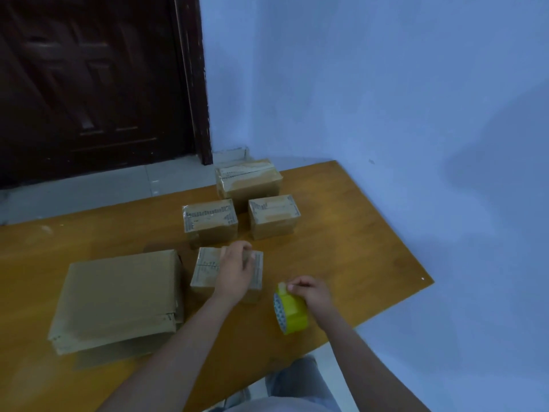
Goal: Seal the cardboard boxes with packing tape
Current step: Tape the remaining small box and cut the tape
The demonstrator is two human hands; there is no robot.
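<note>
Head view: blue-painted walls (386, 84) met in a corner behind a wooden table (341, 233), with a dark wooden door (89, 84) at far left and pale floor tiles (104, 188) below it.

Small box (205, 270), taken as landmark, sat near the table's middle, close to the front edge. Left hand (236, 270) lay across its top, fingers curved over the far right edge, thumb toward the right; pressing or gripping could not be told apart.

Just right of that small box and a little nearer the viewer, stood on edge on the table: yellow tape roll (291, 310), printed core facing left. Right hand (312, 292) rested on the roll's upper right, fingers curled, thumb and forefinger pinching at a pale tab on top of the roll. Hands near each other, not touching.

Directly left of the small box, almost touching: large flat box (118, 295), unmarked top, flaps showing at its near right corner.

Beyond the small box: left rear box (209, 223) and right rear box (274, 215), side by side with a gap between, glossy strips across both tops. Farther back still, behind that gap: far box (248, 179), likewise shiny with tape, near the table's back edge.

Below the table edge at lower right: grey trouser leg (300, 382).
</note>
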